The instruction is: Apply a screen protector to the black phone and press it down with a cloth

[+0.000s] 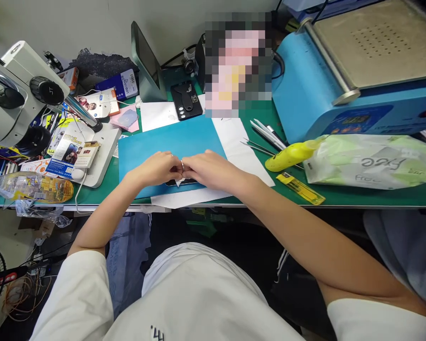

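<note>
My left hand [159,168] and my right hand [213,171] meet over the front part of a blue mat [170,135]. The fingers of both are curled in and pressed close together. Below the fingertips shows the edge of a flat, dark, phone-like object [190,181], mostly covered by the hands. A small white scrap [179,182], like paper or tissue, sticks out between the hands. What each hand pinches is hidden.
White paper [239,142] lies under the mat. Left stand a microscope [39,90] and a bottle [39,187]. Tweezers [261,148], a yellow bottle [291,156], a tissue pack [369,161] and a blue machine [305,90] are right. A black phone-shaped item [186,100] lies behind.
</note>
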`<state>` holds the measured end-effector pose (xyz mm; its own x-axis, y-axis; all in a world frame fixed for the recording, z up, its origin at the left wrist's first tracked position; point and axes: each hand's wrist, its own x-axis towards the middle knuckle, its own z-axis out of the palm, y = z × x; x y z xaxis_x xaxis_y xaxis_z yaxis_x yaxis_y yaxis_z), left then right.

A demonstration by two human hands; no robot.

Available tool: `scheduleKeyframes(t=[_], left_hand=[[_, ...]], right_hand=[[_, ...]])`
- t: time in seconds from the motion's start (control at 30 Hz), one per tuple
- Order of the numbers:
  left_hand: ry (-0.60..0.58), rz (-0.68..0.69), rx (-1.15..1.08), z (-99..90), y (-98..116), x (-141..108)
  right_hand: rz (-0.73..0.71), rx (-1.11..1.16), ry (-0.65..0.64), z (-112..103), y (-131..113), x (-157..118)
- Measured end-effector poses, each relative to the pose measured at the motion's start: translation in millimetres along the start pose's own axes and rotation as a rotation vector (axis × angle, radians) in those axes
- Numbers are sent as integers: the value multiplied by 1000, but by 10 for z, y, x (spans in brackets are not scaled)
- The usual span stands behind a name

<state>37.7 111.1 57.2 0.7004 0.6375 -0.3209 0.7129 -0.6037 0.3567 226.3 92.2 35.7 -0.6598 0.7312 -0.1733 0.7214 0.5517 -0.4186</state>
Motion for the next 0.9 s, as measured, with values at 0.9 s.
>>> scheduleKeyframes(t=[0.9], left_hand=[[-14,14,-56,53,21,-127]], right_hand=[[-45,26,-4,100,-51,-24]])
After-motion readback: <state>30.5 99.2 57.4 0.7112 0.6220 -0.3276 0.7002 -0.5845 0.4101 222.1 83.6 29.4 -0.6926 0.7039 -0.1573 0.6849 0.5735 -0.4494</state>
